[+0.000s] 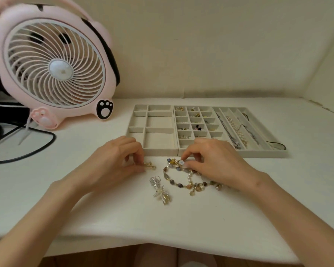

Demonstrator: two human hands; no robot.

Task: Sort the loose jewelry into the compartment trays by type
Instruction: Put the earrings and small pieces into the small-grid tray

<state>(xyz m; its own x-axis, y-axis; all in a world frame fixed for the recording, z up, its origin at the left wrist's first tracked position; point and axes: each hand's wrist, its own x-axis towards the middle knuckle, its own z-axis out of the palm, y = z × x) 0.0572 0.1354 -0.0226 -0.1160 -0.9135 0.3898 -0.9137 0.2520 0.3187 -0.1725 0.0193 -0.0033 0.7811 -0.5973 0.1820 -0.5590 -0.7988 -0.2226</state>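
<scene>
Gold is glinting under our left hand (116, 160), where the grip is pinching thumb and forefinger on a small gold charm (149, 166) that is lying on the white counter (162, 218) just in front of the trays. Our right hand (214, 162) is curling its fingertips in a tight pinch grip on a little flower-topped piece (178, 162), right at the top of the beaded bracelet (174, 181). That bracelet is lying in a loop, partly tucked under the hand, and we are not managing to tell whether the flower piece is part of it or separate. Near it, towards us, a starfish brooch (161, 192) is sitting against a silver ornament (155, 180), neither being touched. As for progress, we are judging this well along. The grid tray (193, 106) is showing small pieces in many of its cells, and the long-slot tray (262, 153) is carrying chains and a pearl strand (237, 132). The wide-compartment tray (160, 151) on the left is looking bare, so we are guessing the bulkier items are heading there. What we are seeing left to sort is only this little cluster on the counter: charm, flower piece, bracelet, brooch and silver ornament.
</scene>
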